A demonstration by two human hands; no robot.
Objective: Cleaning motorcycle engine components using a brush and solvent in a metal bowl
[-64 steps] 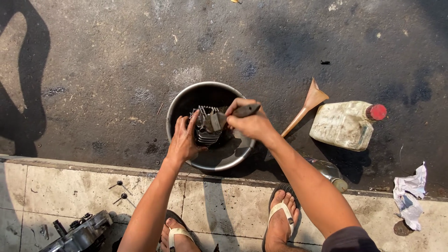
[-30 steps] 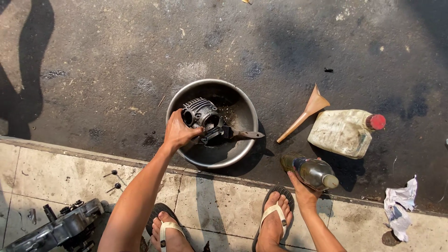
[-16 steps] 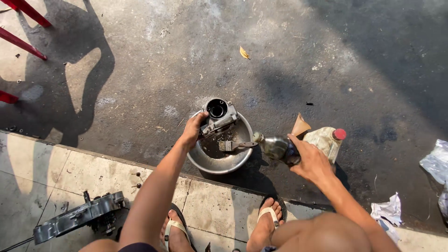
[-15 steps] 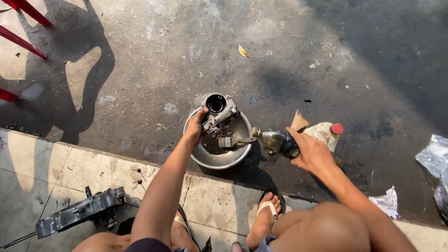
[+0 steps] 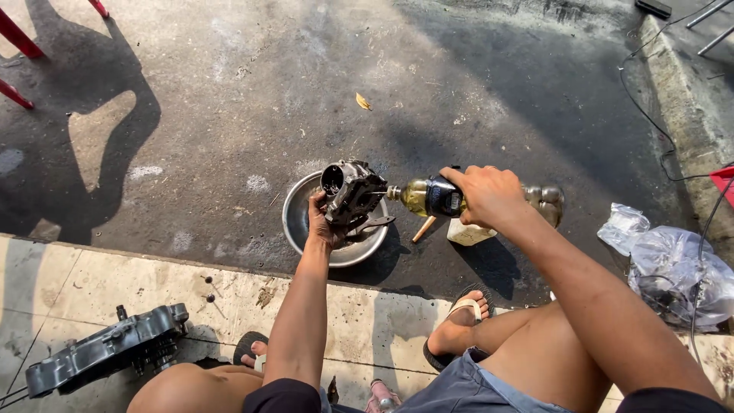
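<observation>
In the head view, the left hand [image 5: 324, 224] has its fingers [image 5: 313, 205] wrapped tight around the underside of a grey finned engine cylinder [image 5: 349, 193], holding it up above a round metal bowl [image 5: 300, 223] that sits on the dark asphalt. The cylinder's open bore faces up and to the left. The right hand [image 5: 485, 194] is closed around a bottle [image 5: 428, 196] of yellowish liquid, tipped on its side with the neck touching the cylinder's right side. A brush [image 5: 369, 224] lies in the bowl under the cylinder, its handle pointing right. Behind the bottle a pale plastic jug [image 5: 544, 200] and a funnel [image 5: 423, 228] rest on the ground. A dark engine casing [image 5: 107, 351] lies on the tiled kerb at lower left, and crumpled clear plastic [image 5: 665, 264] sits at the right.

Half a second ago the bottle's neck was short of the cylinder and lower, near the bowl's rim; it has since risen and met the part. The cylinder itself sits slightly higher.
</observation>
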